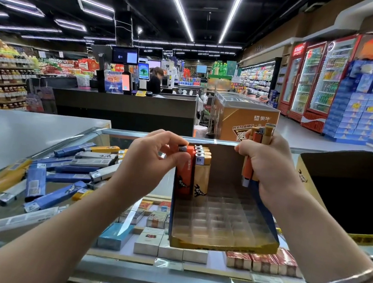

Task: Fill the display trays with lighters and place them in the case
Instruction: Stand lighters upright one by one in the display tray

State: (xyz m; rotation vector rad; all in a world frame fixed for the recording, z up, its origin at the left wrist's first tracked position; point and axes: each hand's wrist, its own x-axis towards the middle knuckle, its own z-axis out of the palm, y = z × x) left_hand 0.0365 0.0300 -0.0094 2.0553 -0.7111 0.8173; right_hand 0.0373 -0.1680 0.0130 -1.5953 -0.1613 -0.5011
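Our left hand (155, 154) pinches an orange lighter (185, 171) by its cap at the tray's (226, 245) back-left corner, our right hand (269, 168) grips a bundle (256, 150); light, stiff, slippery.

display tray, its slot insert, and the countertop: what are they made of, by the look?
Display tray: looks like printed cardboard, matte, with a folded front lip and flat thin walls.
Slot insert: likely clear moulded plastic; glossy, see-through grid of cells.
Countertop: glass, apparently; cigarette packs show through it and it carries glare streaks. Its edge frame looks like brushed metal, though I cannot be sure.
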